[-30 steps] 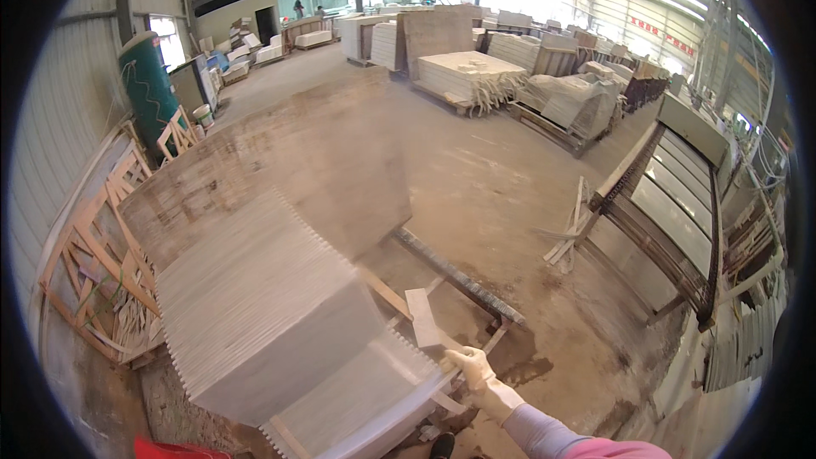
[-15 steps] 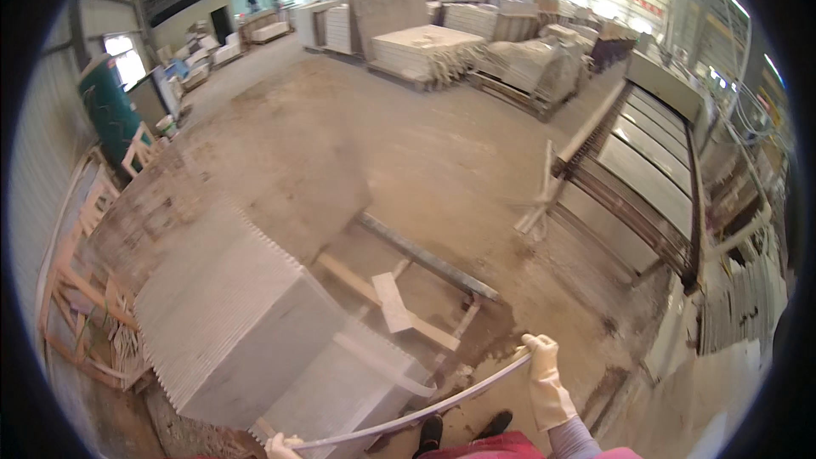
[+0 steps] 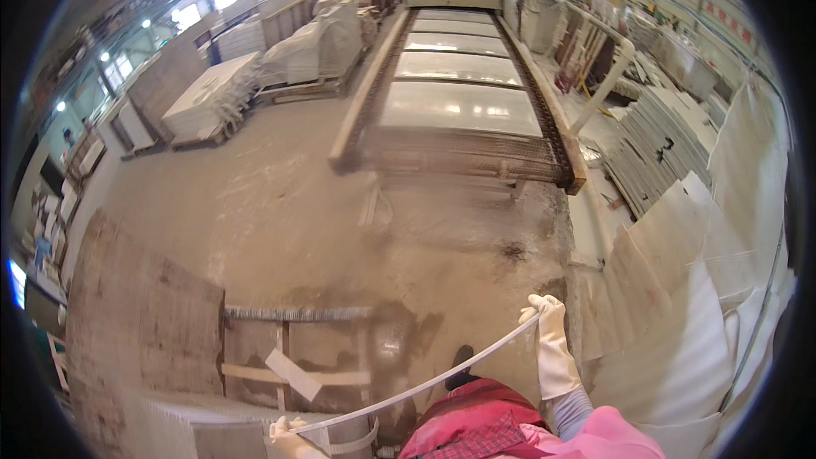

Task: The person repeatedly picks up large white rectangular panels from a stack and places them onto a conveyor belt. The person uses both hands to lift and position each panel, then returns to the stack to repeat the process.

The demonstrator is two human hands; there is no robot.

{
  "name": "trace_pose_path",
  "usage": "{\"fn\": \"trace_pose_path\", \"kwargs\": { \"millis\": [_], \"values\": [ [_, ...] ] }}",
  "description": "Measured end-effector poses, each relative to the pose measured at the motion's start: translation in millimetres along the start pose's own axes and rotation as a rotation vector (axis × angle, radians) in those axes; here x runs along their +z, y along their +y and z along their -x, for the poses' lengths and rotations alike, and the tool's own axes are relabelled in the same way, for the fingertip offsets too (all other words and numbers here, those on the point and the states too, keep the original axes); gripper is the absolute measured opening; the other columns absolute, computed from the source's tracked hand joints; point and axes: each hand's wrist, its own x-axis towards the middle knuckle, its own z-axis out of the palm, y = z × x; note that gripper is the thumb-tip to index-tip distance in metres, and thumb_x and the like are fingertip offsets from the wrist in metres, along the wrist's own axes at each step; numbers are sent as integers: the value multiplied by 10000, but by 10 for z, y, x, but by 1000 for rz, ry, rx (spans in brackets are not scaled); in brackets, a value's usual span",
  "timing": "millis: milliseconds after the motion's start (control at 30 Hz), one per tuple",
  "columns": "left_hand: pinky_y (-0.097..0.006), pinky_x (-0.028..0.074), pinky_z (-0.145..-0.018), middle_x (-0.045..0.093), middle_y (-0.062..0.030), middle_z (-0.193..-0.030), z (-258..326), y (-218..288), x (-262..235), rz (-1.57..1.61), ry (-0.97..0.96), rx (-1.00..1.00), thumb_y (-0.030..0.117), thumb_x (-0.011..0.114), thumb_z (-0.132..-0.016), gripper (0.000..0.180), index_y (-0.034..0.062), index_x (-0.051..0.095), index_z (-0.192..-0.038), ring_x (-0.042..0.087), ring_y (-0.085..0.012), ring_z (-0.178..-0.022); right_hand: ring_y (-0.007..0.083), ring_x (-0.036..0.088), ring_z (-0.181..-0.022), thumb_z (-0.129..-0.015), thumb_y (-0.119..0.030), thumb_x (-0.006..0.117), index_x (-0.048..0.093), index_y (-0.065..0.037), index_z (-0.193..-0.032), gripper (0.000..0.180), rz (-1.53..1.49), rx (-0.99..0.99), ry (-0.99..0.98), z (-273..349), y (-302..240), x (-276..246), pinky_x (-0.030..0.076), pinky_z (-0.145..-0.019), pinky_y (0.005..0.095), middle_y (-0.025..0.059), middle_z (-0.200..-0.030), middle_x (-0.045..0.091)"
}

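A long, thin, pale strip [image 3: 425,385] spans the space in front of me, sagging in a gentle bow. My right hand [image 3: 550,333], in a cream rubber glove, is closed around its right end. At the other end, low in the picture, my gloved left hand [image 3: 293,430] grips the strip too. What the strip is made of cannot be told. Below and beside my left hand is a stack of grey slabs [image 3: 229,433], partly cut off by the picture's lower edge.
Ahead stands a roller conveyor [image 3: 557,140] carrying several shiny slabs [image 3: 459,108]. A timber frame [image 3: 242,372] with a loose pale offcut [image 3: 293,374] lies at the lower left. White sheeting [image 3: 671,323] hangs on the right; wrapped slab stacks [image 3: 310,47] stand farther back.
My view has swung right, bringing the conveyor to the middle and the slab stack to the lower edge. Both hands still hold the strip.
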Motion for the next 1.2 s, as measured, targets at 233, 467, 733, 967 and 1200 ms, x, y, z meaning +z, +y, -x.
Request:
{"fn": "trace_pose_path", "kwargs": {
  "millis": [233,467,733,967,1200],
  "values": [
    [-293,356,-431,341,-24,-526,539,117,1860,39,-187,30,54,512,-704,199,102,348,-602,375,-165,-416,206,550,-449,-822,-123,577,481,-78,-584,261,-2,-156,146,-934,-501,-496,519,-683,349,138,-494,572],
    [-299,366,-474,360,-24,-468,903,296,3447,-25,-301,67,61,496,-711,251,115,314,-546,323,-133,-394,238,541,-406,-824,-114,573,482,-67,-570,274,-129,-228,312,-1562,-882,-623,527,-682,362,165,-489,570],
    [-288,285,-412,359,-18,-490,619,122,5172,-108,-433,-37,69,502,-708,237,121,312,-577,346,-134,-412,256,567,-443,-802,-129,582,485,-45,-579,258,-83,-227,489,-2354,-991,-365,519,-618,358,176,-482,565],
    [-290,274,-392,361,-16,-511,465,70,6272,-202,-461,-153,58,478,-726,182,120,331,-638,359,-135,-411,253,551,-424,-793,-111,566,467,-50,-583,240,-59,-176,572,-3032,-1315,119,510,-605,357,161,-480,557],
    [-312,308,-412,406,-36,-517,350,-5,6938,-247,-468,-161,73,489,-731,157,110,363,-643,394,-158,-423,236,513,-398,-775,-76,552,445,-61,-563,238,-62,-148,599,-3675,-1529,448,485,-567,371,145,-469,531]
  ]
}}
